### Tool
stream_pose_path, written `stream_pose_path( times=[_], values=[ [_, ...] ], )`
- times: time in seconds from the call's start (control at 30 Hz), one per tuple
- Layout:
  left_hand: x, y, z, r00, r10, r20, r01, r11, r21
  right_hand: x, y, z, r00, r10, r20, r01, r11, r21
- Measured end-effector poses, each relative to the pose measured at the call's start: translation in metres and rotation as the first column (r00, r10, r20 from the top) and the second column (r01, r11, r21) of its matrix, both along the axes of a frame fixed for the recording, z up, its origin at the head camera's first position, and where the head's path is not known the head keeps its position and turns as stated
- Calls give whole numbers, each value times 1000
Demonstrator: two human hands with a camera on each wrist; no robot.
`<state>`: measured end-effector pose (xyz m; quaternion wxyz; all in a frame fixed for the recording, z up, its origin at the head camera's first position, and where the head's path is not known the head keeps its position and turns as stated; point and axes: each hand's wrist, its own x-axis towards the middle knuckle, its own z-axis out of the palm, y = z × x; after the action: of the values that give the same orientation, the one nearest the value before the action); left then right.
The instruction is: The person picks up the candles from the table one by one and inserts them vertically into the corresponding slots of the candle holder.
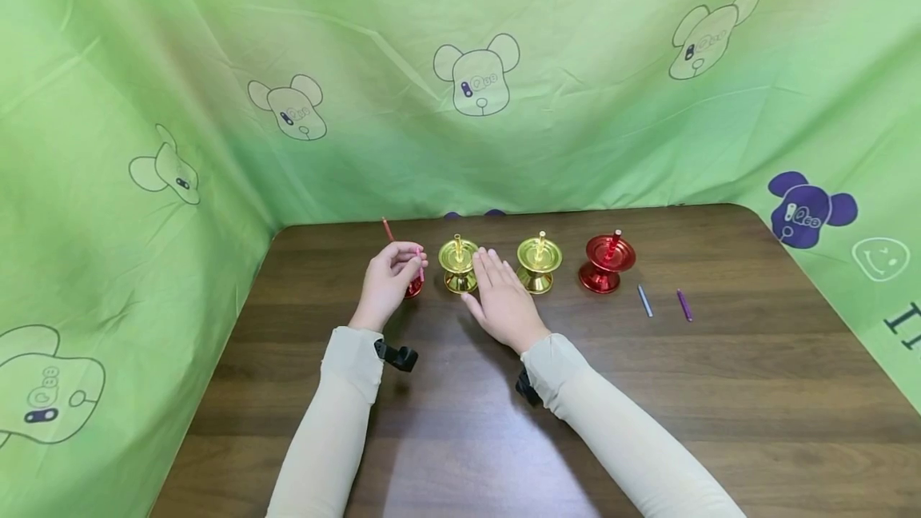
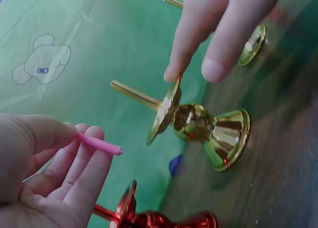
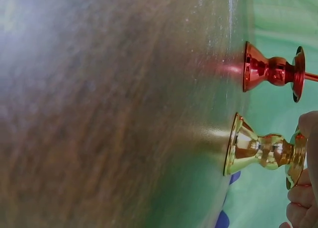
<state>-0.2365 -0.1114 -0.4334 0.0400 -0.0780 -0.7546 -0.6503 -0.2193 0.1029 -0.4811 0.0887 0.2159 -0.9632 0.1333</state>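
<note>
My left hand (image 1: pixel 388 278) pinches a small pink candle (image 2: pixel 102 144) between thumb and fingers, in front of the left red candle holder (image 2: pixel 154 219). Behind that hand, only this holder's thin post (image 1: pixel 388 230) and part of its base show in the head view. To its right stands a shiny gold candle holder (image 1: pixel 460 282), upright, with a thin post rising from its dish. My right hand (image 1: pixel 505 306) is stretched out with straight fingers; in the left wrist view its fingertips are right at this gold dish's rim.
A second gold candle holder (image 1: pixel 540 258) is just right of my right hand, and another red one (image 1: pixel 603 278) stands beyond it. Blue (image 1: pixel 645 301) and purple (image 1: pixel 684 305) candles lie on the brown wooden table (image 1: pixel 460 438). Green cloth (image 1: pixel 374 158) hangs behind the table.
</note>
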Motion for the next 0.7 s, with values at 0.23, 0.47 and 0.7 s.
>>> stream_pose_path(
  times=[0.23, 0.47, 0.7],
  values=[
    [-5, 11, 5, 999, 7, -54, -6, 1000, 21, 0, -1, 2, 1000, 1, -5, -1, 1000, -2],
    [-12, 19, 7, 992, 2, -126, 3, 999, 38, 3, -2, 4, 1000, 4, -2, -4, 1000, -9],
    [-21, 30, 13, 986, -33, -164, 43, 997, 63, 2, -1, 3, 1000, 0, -10, 0, 1000, -13]
  ],
)
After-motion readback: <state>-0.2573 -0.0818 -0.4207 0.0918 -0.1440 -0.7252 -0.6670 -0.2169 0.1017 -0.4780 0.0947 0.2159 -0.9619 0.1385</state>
